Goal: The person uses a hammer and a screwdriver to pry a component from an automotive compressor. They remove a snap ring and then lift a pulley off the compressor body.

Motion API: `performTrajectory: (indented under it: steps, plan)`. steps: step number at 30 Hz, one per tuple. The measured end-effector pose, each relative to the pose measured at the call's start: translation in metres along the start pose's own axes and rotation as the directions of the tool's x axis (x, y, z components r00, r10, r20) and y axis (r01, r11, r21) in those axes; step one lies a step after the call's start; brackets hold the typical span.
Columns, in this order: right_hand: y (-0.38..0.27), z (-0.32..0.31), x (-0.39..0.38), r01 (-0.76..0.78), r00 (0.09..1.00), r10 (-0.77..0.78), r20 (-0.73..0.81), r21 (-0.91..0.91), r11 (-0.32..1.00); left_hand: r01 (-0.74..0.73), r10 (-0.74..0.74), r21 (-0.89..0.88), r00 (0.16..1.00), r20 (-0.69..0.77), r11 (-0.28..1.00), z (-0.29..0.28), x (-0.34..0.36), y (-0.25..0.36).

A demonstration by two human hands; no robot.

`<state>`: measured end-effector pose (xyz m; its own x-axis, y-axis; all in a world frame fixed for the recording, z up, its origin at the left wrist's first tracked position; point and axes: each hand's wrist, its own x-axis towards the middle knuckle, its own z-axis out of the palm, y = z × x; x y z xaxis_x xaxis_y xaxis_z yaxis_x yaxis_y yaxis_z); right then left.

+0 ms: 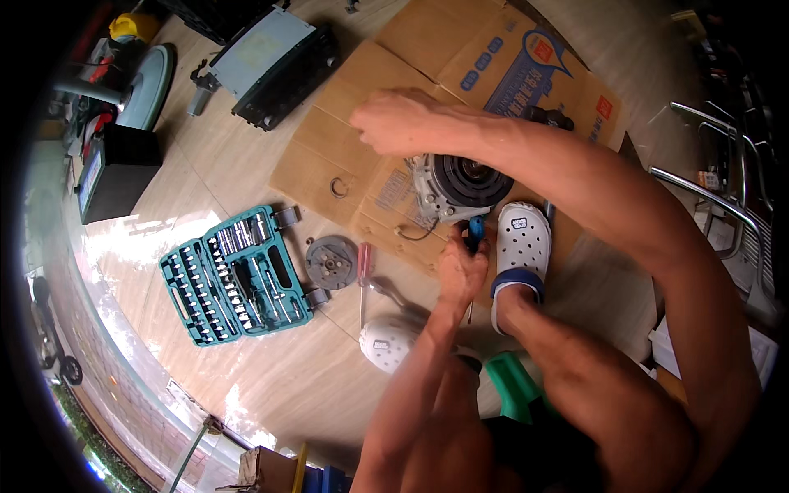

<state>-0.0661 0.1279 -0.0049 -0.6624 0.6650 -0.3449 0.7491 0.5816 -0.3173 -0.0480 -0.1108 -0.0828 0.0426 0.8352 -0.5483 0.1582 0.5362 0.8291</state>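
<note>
My left hand (463, 269) is closed round a screwdriver (475, 233) with a blue and black handle. A thin shaft shows below that hand. Just beyond the handle sits a car air-conditioning compressor (436, 194), its black grooved pulley (470, 179) facing up. My right arm reaches across above the pulley and hides part of it. Past the compressor, my right hand (394, 123) is curled shut over the cardboard; whatever its fingers hold is hidden. A metal snap ring (338, 188) lies on the cardboard. Left of my hands rests a round clutch plate (331, 263).
Flattened cardboard (320, 156) lies under the compressor. An open teal socket set (237, 278) is on the tiled floor, with a red-handled screwdriver (365, 263) nearby. My white clogs (523, 246) flank the work. A car stereo unit (279, 66) and a black battery (119, 172) stand far left.
</note>
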Motion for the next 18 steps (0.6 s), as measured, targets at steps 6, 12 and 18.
performTrajectory:
  steps: [6,12,18]
  plan:
    - [0.043,-0.037,-0.092,-0.052,0.899,0.270,-0.345,0.529,0.847,-0.054,0.055,0.013,0.994,-0.099,0.998,-0.005,-0.025,-0.035]
    - [0.075,0.013,-0.181,-0.082,0.879,0.433,-0.200,0.831,0.550,-0.021,0.033,0.079,0.988,-0.150,0.997,-0.035,-0.053,-0.009]
    - [0.061,0.034,-0.195,0.062,0.918,0.230,-0.322,0.692,0.719,-0.135,0.108,-0.068,0.945,-0.308,0.989,-0.059,-0.038,0.031]
